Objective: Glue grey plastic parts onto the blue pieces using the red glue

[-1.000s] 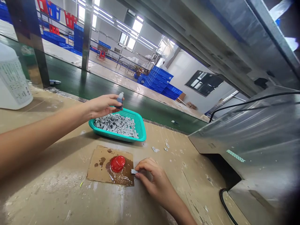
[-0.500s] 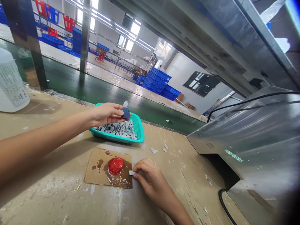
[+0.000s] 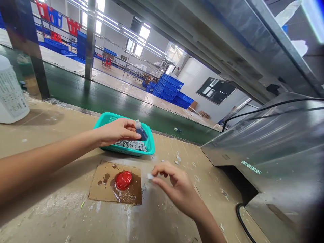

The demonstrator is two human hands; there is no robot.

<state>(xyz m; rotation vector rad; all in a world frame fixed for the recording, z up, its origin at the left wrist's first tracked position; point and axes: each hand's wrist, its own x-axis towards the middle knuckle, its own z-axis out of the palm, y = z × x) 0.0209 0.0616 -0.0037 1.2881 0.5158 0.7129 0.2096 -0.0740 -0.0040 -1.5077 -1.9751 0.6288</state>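
Observation:
My left hand (image 3: 118,132) is closed on a small dark blue plastic part (image 3: 143,134) with a light grey piece at its top, held above the teal basket (image 3: 149,150). Many small grey plastic pieces (image 3: 131,145) fill that basket. Between thumb and fingertips, my right hand (image 3: 174,182) pinches a small pale grey piece (image 3: 150,176) over the table, just right of the cardboard. On this wet-stained cardboard sheet (image 3: 97,192) sits a glossy red, rounded object (image 3: 123,180) whose kind I cannot make out.
A few loose grey pieces (image 3: 178,158) lie right of the basket. A white plastic jug (image 3: 12,91) stands at the left. Beyond the table edge runs a green conveyor belt (image 3: 113,101). At the right are a metal housing (image 3: 278,141) and a black cable (image 3: 240,219).
My right hand has lifted away from the cardboard's edge, up and to the right, with the pale piece. My left hand has moved slightly right and down, and the blue part is tilted more.

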